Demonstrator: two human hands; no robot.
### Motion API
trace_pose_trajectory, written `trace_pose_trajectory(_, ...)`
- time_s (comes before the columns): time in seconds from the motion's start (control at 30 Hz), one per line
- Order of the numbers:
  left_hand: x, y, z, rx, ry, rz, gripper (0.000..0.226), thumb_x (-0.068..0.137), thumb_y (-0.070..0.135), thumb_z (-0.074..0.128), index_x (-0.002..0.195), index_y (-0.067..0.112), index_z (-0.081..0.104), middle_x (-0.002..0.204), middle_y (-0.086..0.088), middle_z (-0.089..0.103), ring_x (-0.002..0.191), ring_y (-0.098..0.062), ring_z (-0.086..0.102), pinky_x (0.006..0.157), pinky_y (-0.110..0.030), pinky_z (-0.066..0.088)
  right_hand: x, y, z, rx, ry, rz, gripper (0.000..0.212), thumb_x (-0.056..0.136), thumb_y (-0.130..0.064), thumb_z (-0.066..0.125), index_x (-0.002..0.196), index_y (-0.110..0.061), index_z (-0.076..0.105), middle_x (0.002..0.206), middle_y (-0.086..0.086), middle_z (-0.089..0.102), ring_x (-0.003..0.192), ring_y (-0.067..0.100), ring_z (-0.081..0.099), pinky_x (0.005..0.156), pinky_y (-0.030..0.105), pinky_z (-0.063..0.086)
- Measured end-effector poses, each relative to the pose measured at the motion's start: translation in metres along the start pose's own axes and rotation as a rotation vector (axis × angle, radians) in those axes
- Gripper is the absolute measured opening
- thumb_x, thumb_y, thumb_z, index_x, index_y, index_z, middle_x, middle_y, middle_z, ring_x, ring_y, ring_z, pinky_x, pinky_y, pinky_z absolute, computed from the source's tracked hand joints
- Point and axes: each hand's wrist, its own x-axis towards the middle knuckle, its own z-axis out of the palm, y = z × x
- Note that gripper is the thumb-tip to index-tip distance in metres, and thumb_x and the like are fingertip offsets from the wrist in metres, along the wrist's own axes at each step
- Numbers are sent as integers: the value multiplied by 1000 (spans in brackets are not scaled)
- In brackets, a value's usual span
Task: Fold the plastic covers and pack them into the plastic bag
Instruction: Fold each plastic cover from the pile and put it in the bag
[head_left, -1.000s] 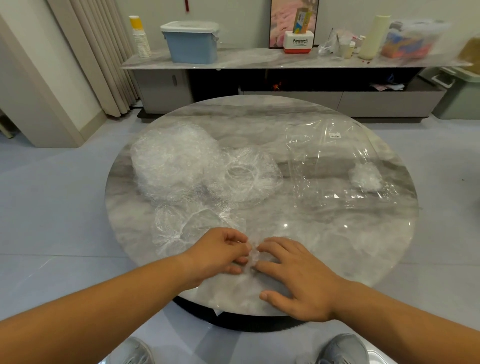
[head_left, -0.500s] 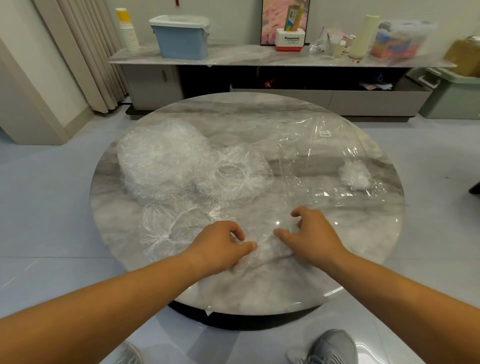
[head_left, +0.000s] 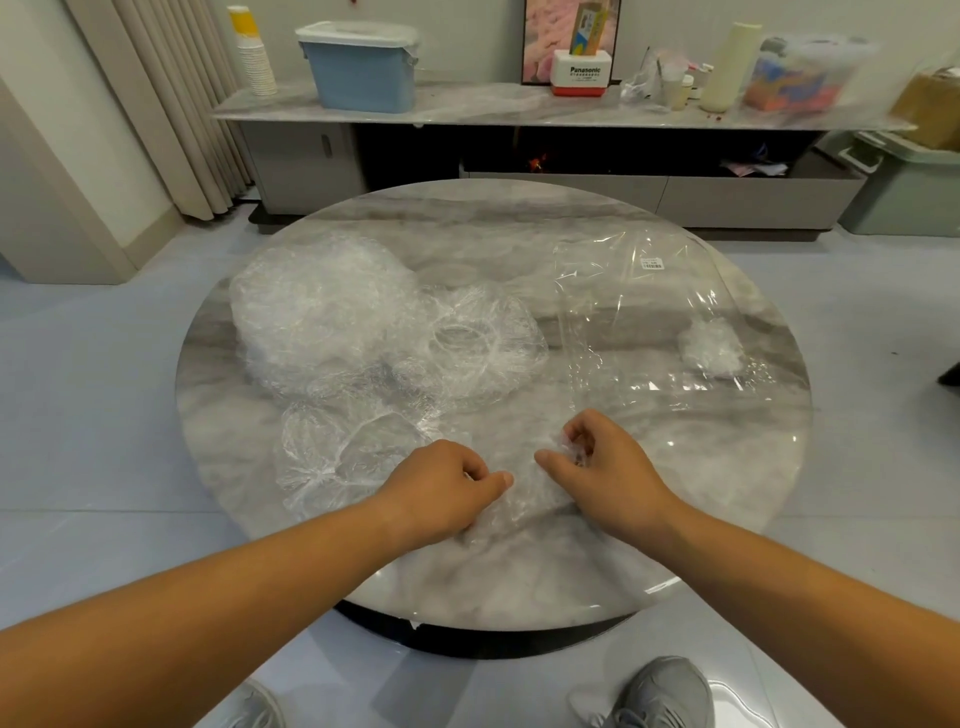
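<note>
A clear plastic cover (head_left: 524, 493) lies crumpled on the round marble table (head_left: 519, 239) near its front edge. My left hand (head_left: 441, 488) pinches its left side with curled fingers. My right hand (head_left: 608, 467) grips its right side, fingers curled round bunched film. A pile of clear covers (head_left: 322, 312) sits at the table's left, one cover (head_left: 483, 343) beside it in the middle and another (head_left: 343, 457) in front of it. The flat transparent plastic bag (head_left: 639, 317) lies on the right with a folded cover (head_left: 711, 348) inside it.
Behind the table runs a low marble cabinet (head_left: 467, 104) with a blue lidded box (head_left: 361, 67), stacked paper cups (head_left: 254, 52), a white Panasonic box (head_left: 582, 73) and other clutter. A green bin (head_left: 909, 187) stands at the right. My grey shoes (head_left: 660, 696) show below the table.
My right hand, flat on the cover a second ago, has lifted, moved right and curled round the cover's right side. My left hand keeps its pinch. The view has tilted slightly.
</note>
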Motion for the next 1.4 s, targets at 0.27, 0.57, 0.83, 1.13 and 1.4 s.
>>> trace_pose_trajectory(0.27,-1,11,-10,-277,-159,-220,56,104,53,37,101,9,72,84,-7,73,74,-18,68,70,-29,55,-18,-4,13,10,-68,-241,32,83,-29,82,108,-31,62,93,-15,62,86,0,57,75,13,44)
trace_pose_trajectory(0.57,-3,2,-26,-476,-248,-269,42,99,50,56,115,12,61,99,-17,70,84,-23,74,86,-39,61,-28,11,24,-326,-292,-450,55,86,-67,58,128,-31,58,109,-23,56,101,-4,50,87,14,42)
trace_pose_trajectory(0.83,0,3,-24,-91,-18,-71,29,85,31,79,107,20,64,93,-4,67,81,-31,73,68,-41,63,-38,16,24,-568,-393,-645,52,99,-63,36,130,-30,61,136,0,46,119,19,49,100,36,42)
trace_pose_trajectory(1.13,5,4,-17,59,-52,-51,27,87,20,76,110,13,64,91,-3,66,68,-20,69,63,-31,61,-37,13,11,-459,-366,-604,55,95,-60,42,140,-29,49,135,-12,52,134,4,37,111,28,33)
trace_pose_trajectory(1.4,7,17,-24,-682,-21,-159,15,90,5,72,98,6,60,78,-11,67,67,-19,68,64,-30,60,-21,-10,-5,343,-192,-95,36,88,-61,54,112,-39,69,131,-21,55,122,-10,49,104,20,41)
